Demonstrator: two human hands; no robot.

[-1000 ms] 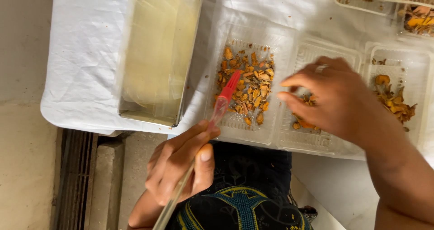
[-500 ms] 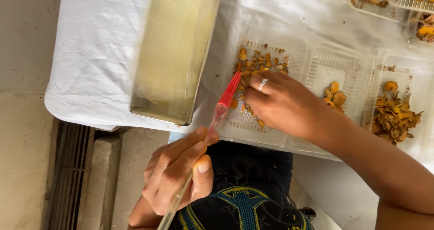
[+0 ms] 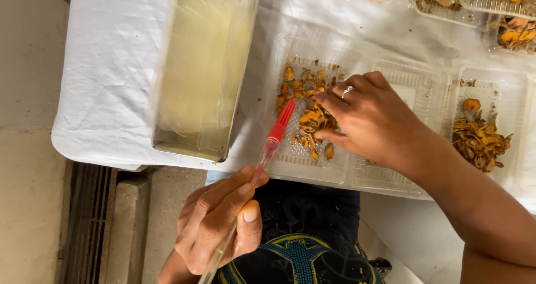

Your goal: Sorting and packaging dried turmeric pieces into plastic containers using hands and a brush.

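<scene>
My left hand point(image 3: 218, 222) grips the clear handle of a small brush with a red head point(image 3: 277, 126); the brush tip hovers over the left clear plastic tray point(image 3: 335, 172). That tray holds several orange-brown dried pieces point(image 3: 307, 102). My right hand point(image 3: 371, 119), wearing a ring, lies over the tray's right side with fingers curled, fingertips touching the orange pieces. I cannot tell whether it pinches one.
A tall clear container of pale yellowish liquid point(image 3: 204, 72) stands left of the tray on the white cloth point(image 3: 106, 83). More clear trays with orange pieces sit to the right point(image 3: 480, 141) and along the far edge point(image 3: 502, 5). The table edge lies near my lap.
My right hand has moved left from the middle tray onto the left tray's orange pieces. The view has shifted slightly; my left hand keeps holding the brush.
</scene>
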